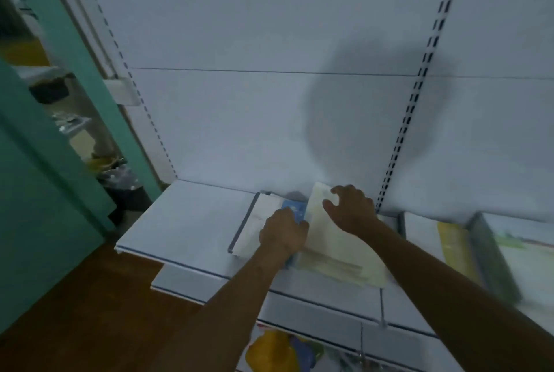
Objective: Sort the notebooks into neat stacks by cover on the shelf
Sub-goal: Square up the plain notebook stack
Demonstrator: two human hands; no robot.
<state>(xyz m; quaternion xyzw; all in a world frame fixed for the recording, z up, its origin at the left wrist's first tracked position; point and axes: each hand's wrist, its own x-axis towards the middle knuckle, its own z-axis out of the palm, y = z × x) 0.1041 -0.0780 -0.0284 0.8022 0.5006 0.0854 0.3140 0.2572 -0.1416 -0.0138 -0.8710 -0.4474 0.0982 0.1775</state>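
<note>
On the white shelf (pixel 180 221) lies a pale notebook with a dark spine (pixel 248 221), and a blue-covered notebook (pixel 295 209) shows beside it. My left hand (pixel 283 232) presses down where these two meet, fingers curled over the blue cover. To the right lies a cream notebook (pixel 332 254), its far edge lifted against the back panel. My right hand (pixel 349 209) hovers over that cream cover with fingers spread; whether it touches is unclear. The picture is blurred.
More notebooks (pixel 455 248) with yellow and green covers lie on the adjoining shelf section at right. A lower shelf (pixel 314 302) juts out below, with colourful items (pixel 278 350) under it. A teal door (pixel 45 191) and wooden floor (pixel 90 311) are at left.
</note>
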